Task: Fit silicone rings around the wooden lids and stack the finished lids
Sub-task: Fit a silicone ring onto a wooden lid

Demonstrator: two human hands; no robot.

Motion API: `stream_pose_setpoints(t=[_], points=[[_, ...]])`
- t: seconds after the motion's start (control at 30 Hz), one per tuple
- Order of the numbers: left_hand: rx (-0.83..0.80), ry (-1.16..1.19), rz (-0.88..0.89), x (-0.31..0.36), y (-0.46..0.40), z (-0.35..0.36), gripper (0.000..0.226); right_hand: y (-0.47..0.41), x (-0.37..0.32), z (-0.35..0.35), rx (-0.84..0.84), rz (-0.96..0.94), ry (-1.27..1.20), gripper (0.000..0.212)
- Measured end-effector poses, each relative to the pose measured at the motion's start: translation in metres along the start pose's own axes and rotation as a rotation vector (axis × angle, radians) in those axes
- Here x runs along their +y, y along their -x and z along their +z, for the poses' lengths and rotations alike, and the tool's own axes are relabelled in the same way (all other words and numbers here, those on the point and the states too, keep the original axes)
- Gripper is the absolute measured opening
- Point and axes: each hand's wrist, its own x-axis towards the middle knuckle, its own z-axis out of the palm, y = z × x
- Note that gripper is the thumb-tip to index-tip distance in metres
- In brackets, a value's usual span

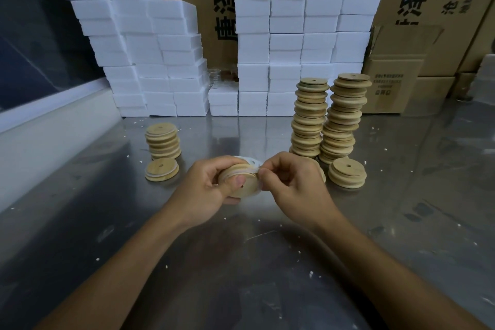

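While left hand grips wooden lid, right hand fingers pinch silicone ring.

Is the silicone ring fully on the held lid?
Not fully. The left hand grips the lid; the right hand pinches the ring at its edge.

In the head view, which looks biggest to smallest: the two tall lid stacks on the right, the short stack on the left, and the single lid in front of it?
1. The two tall stacks: too alike to rank between them.
2. The short stack.
3. The single lid, slightly nearer the camera yet clearly smallest.
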Motion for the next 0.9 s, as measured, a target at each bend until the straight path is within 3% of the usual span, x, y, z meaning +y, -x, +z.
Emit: stream_pose_setpoints(t=[0.23,0.33,0.4,0.57,0.73,0.9], points=[[0.044,0.107,-0.051,-0.002,0.001,0.0032,0.024,0.0014,0.0065,-0.0003,-0.038,-0.068,0.033,0.005],[0.103,0.252,-0.074,-0.0027,-0.0008,0.0022,0.016,0.0009,0.0091,-0.0017,-0.058,-0.067,0.012,0.003],[0.125,0.342,-0.08,-0.0028,-0.0022,-0.0003,0.023,0.0009,0.0096,-0.0002,-0.062,-0.058,-0.013,0.002],[0.066,0.492,-0.172,-0.0031,-0.002,-0.0005,0.025,0.0008,0.0094,0.0055,0.02,0.017,-0.113,0.005],[0.15,0.075,-0.104,-0.0057,-0.0015,0.006,0.021,0.002,0.0063,0.0049,0.066,-0.067,-0.059,0.005],[0.192,-0.053,-0.033,-0.0093,-0.0028,0.004,0.026,0.0017,0.0074,0.0022,0.036,-0.122,-0.01,0.004]])
